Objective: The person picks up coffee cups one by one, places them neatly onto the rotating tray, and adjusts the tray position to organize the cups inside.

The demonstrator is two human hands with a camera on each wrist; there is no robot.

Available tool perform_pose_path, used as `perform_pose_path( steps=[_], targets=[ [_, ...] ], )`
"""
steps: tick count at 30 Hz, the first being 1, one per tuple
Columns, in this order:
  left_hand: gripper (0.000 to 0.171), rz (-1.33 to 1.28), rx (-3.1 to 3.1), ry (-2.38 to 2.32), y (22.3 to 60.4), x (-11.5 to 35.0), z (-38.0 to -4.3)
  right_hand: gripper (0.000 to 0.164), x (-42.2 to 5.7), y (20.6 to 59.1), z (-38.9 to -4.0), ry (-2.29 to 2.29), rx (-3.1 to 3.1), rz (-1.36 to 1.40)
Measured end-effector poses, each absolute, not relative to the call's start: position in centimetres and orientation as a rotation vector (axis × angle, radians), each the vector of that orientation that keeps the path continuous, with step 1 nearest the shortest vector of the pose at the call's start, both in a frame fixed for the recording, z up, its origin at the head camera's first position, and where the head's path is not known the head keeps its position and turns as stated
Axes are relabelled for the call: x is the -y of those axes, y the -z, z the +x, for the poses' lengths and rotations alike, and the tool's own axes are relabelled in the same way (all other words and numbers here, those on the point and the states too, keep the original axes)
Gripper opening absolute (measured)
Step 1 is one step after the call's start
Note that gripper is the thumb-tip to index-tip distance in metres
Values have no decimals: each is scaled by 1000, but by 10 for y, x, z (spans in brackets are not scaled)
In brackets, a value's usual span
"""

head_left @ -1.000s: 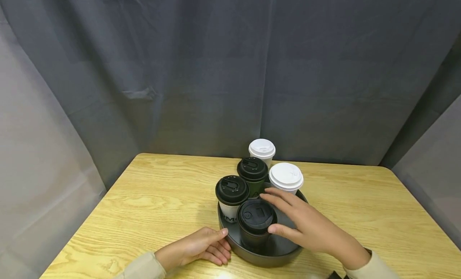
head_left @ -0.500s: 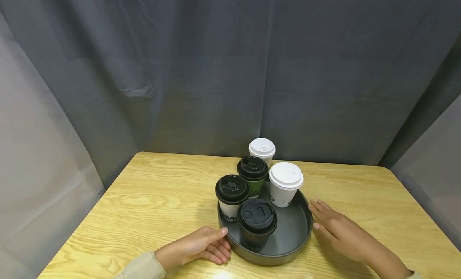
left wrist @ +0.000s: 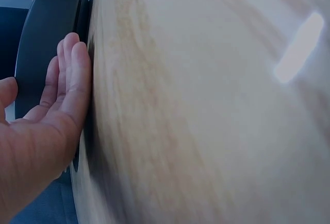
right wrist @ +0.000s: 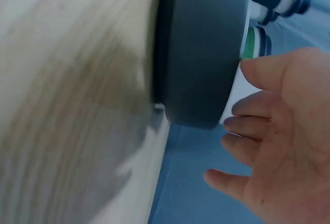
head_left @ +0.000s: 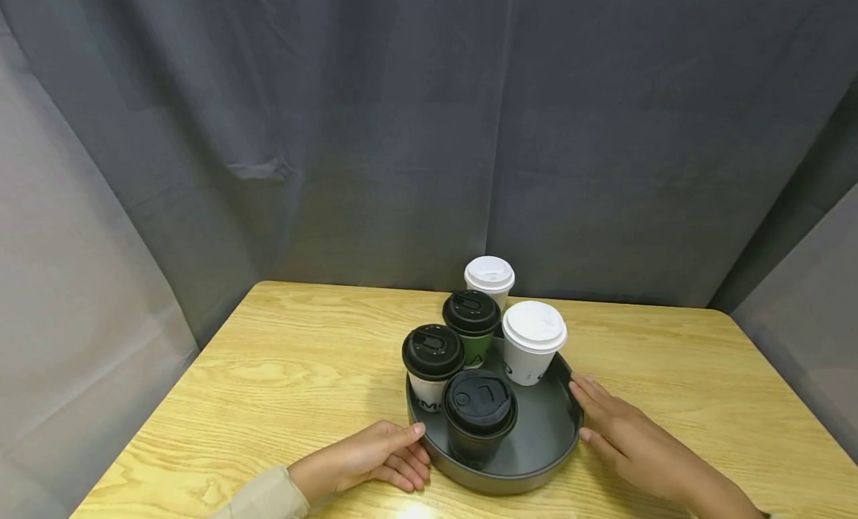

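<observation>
- Head view: the round dark grey tray [head_left: 536, 459] sits near the front edge of the light wooden worktop [head_left: 268, 370], about midway along it. Five lidded paper cups show: the black cup with black lid [head_left: 479, 422], the white cup with black lid [head_left: 432, 363], the green cup with black lid [head_left: 472, 325] and the white cup with white lid [head_left: 533, 342] stand in the tray. The far white-lidded cup [head_left: 490, 279] seems to stand behind it.
- A second ago the right hand [head_left: 623, 430] was over the tray by the black cup. It has since drawn off to the tray's right rim, fingers straight and touching the wall, gripping nothing. The left hand [head_left: 375, 456] has stayed at the left rim, thumb on the wall. Both hands now flank the tray, likely ready to lift or slide it.
- Left wrist view: the left hand [left wrist: 46, 131] lies relaxed and flat against the tray [left wrist: 46, 33]; the worktop is blurred.
- Right wrist view: the right hand [right wrist: 283, 147] is spread just beside the tray [right wrist: 206, 49]; contact is hard to judge here, and the cups are cut off.
</observation>
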State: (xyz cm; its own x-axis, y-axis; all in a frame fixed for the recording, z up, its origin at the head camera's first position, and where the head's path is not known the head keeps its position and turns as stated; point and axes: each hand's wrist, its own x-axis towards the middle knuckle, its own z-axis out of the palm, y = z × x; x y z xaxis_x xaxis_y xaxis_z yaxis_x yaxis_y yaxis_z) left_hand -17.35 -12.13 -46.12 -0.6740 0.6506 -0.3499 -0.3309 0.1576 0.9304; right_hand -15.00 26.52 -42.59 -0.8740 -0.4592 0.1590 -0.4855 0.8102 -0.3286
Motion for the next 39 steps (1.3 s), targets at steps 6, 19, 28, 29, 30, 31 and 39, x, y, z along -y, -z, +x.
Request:
perform_pose_path(
  steps=[6,19,28,29,30,31,39],
  targets=[
    [59,307,-1676,-1621,461,121,-173,52,-259,425,-146,-595,2969,784],
    [59,264,-1756,-1633,459,124,-181,61,-253,425,-133,-538,3124,832],
    [60,173,-1916,-1610,452,129,-204,67,-231,438,-118,-348,3117,976],
    [58,174,-1928,-1608,451,130,-207,67,-228,440,-117,-325,3110,993],
    [57,172,-1941,-1607,451,130,-210,67,-225,441,-116,-295,3089,1017],
    [56,170,-1948,-1607,451,131,-212,67,-222,443,-115,-259,3053,1038],
    [52,182,-1959,-1616,452,132,-208,61,-232,439,-116,-454,3021,1085]
  ],
)
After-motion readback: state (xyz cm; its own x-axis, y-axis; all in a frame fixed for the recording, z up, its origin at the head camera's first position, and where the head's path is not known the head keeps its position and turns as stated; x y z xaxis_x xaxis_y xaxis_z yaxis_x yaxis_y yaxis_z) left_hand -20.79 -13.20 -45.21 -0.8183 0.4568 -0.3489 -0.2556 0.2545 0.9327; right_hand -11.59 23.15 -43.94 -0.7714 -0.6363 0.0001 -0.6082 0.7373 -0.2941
